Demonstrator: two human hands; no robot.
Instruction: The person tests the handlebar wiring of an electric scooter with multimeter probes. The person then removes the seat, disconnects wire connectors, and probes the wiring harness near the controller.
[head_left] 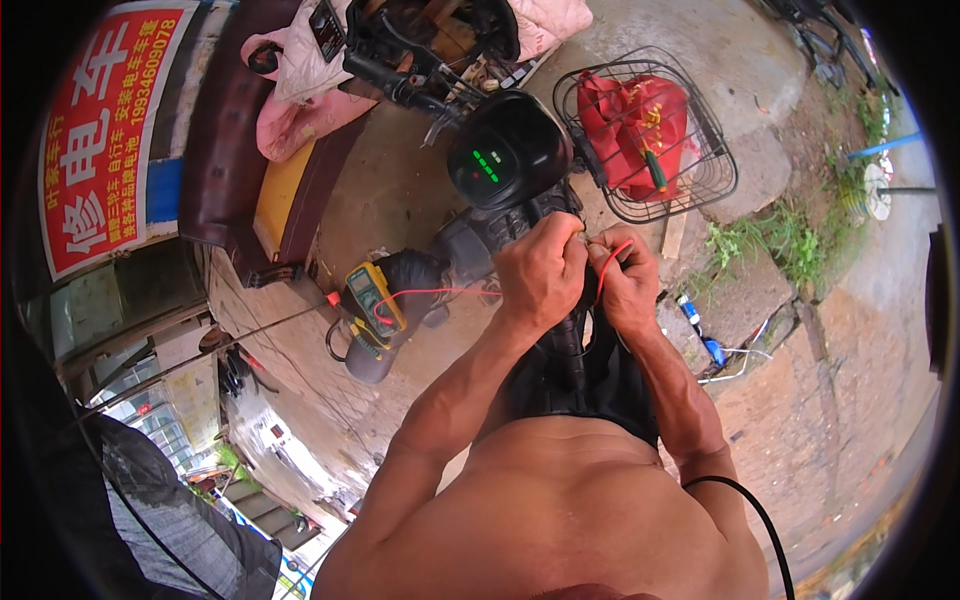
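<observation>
My left hand (541, 275) and my right hand (627, 284) meet fingertip to fingertip, both closed in a pinch. A thin red wire (606, 268) loops out of my right hand's fingers. What the left fingers pinch is too small and hidden to make out. Just beyond them stands a black electric bike dashboard (508, 150) with lit green marks. To the left, a yellow and teal multimeter (374, 298) rests on a dark, rounded part of the bike; a red lead (440, 291) runs from it toward my left hand.
Ahead right, a wire basket (722, 165) holds a red bag (632, 120) and a green-handled screwdriver (655, 171). A maroon seat (215, 110) and another handlebar with a pink cover (290, 130) stand ahead left. Blue objects with white wire (714, 351) lie on the ground at right.
</observation>
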